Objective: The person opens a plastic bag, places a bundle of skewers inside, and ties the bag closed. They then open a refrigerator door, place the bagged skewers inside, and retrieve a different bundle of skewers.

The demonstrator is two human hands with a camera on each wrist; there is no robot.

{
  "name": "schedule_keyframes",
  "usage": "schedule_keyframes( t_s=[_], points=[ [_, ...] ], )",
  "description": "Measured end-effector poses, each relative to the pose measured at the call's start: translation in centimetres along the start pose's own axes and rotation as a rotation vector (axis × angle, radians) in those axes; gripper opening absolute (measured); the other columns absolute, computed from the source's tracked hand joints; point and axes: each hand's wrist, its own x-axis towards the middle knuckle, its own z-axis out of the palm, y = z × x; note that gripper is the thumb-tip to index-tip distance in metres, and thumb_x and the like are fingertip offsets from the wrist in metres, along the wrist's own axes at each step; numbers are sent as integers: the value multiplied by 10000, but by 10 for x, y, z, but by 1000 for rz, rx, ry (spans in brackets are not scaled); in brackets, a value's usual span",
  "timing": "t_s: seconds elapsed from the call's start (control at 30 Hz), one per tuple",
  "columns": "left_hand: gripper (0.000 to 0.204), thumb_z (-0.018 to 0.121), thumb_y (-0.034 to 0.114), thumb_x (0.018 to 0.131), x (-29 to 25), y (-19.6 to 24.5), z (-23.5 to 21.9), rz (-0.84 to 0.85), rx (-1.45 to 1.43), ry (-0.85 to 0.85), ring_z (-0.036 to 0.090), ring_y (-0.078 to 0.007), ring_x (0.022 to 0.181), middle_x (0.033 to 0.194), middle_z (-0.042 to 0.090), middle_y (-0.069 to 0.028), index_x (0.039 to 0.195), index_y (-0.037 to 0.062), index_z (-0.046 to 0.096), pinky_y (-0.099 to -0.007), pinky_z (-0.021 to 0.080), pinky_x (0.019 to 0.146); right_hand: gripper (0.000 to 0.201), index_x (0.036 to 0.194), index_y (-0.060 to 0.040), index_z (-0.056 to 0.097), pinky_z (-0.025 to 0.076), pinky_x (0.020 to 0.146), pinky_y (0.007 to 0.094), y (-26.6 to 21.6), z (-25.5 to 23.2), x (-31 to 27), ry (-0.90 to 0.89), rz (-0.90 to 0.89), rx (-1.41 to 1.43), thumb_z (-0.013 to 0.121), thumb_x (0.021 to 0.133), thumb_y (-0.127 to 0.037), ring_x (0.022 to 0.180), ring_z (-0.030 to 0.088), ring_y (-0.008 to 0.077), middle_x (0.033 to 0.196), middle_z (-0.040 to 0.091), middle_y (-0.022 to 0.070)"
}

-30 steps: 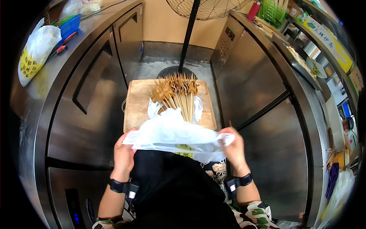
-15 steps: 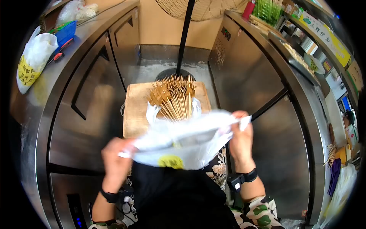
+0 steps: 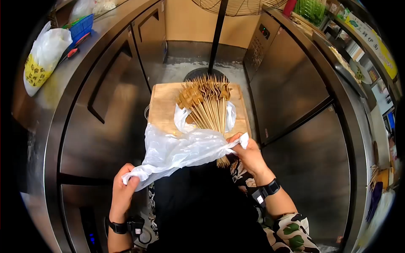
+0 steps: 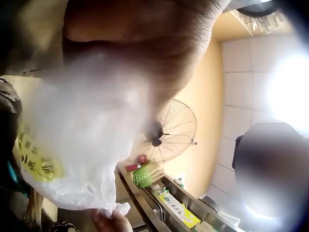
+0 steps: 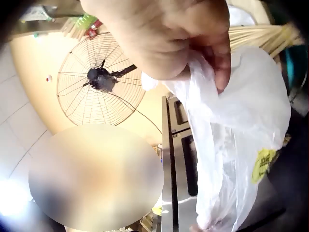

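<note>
1. Both hands are gripping, as I read it from my end: the left hand (image 3: 121, 187) has its thumb and curled fingers on one bunched corner of a white bag (image 3: 175, 147), and the right hand (image 3: 249, 158) pinches the opposite corner.
2. That bag hangs stretched between them, slanting down toward the left hand, in front of the person's dark clothing. My right wrist view shows a yellow print (image 5: 264, 164) on its side.
3. I judge the step in hand to be spreading the bag out; I can't tell whether its mouth is open.
4. To me, the next move calls for parting the layers at the mouth without losing either corner. I'd want the thin plastic clear of the sharp stick tips, which could snag it.
5. Just beyond it, skewers (image 3: 209, 111) fan out over more white plastic (image 3: 180, 118) on a wooden board (image 3: 162, 101). Their tips point away from the person; some bare ends show below the bag, near the right hand.
6. Farther out, I see a fan pole (image 3: 218, 38) behind the board, steel cabinets (image 3: 291, 92) on either side, and a blue basket (image 3: 81, 28) on the left surface (image 3: 55, 97).
</note>
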Motion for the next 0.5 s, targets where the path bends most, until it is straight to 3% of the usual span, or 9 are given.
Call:
schedule_keyframes(
  t_s=[0.1, 0.2, 0.23, 0.3, 0.33, 0.37, 0.47, 0.5],
  points=[
    [346, 796, 216, 751, 6, 22, 13, 204, 30, -6, 437, -45, 731, 736, 478, 58, 803, 73, 485, -200, 354, 666, 339, 1179, -27, 525, 441, 924, 291, -38, 6, -1, -166, -56, 105, 556, 849, 39, 1065, 543, 140, 1152, 566, 60],
    [318, 773, 129, 752, 4, 20, 4, 167, 338, 110, 434, -41, 749, 758, 480, 48, 804, 68, 465, -199, 357, 676, 547, 1333, -40, 413, 410, 993, 335, -60, 12, -4, -254, -181, 228, 562, 815, 52, 1208, 461, 166, 1313, 461, 83],
    [282, 714, 90, 791, 3, 17, 5, 146, 199, 172, 424, -38, 752, 779, 497, 35, 785, 67, 433, -196, 349, 662, 606, 1367, -48, 374, 400, 1009, 347, -57, 3, 0, -251, -184, 264, 564, 802, 58, 1244, 431, 176, 1351, 425, 89],
    [226, 603, 230, 913, 3, 14, 8, 195, -52, 225, 493, -84, 883, 953, 567, -29, 981, 35, 511, -231, 393, 788, 689, 1402, -61, 345, 394, 1021, 350, -28, -17, 13, -153, -131, 317, 566, 764, 76, 1267, 411, 187, 1386, 396, 99],
    [305, 561, 291, 946, 3, 19, 15, 190, -190, 251, 520, -111, 957, 1040, 583, -58, 1088, 23, 530, -253, 406, 856, 673, 1395, -64, 351, 413, 1002, 347, -5, -27, 21, -105, -105, 186, 574, 774, 71, 1210, 455, 187, 1337, 444, 98],
    [513, 509, 351, 968, 3, 5, 3, 138, -234, 195, 494, -187, 1147, 1247, 524, -116, 1347, 18, 418, -318, 366, 1000, 646, 1381, -59, 368, 423, 990, 341, 6, -27, 19, -125, -26, 187, 580, 784, 65, 1176, 473, 185, 1300, 471, 97],
    [574, 512, 299, 970, 5, 8, 17, 166, -319, 243, 444, -217, 1237, 1361, 446, -145, 1438, 32, 313, -347, 337, 1046, 554, 1331, -49, 425, 448, 950, 311, 39, -2, 16, -313, 112, -25, 613, 815, 22, 1127, 503, 174, 1213, 530, 83],
    [611, 515, 235, 967, 6, 5, 18, 185, -337, 252, 411, -223, 1271, 1414, 390, -155, 1475, 43, 235, -353, 309, 1069, 561, 1294, -35, 453, 433, 963, 338, 46, 6, 17, -258, 126, -125, 675, 779, -36, 1147, 500, 240, 1212, 523, 127]
  ],
)
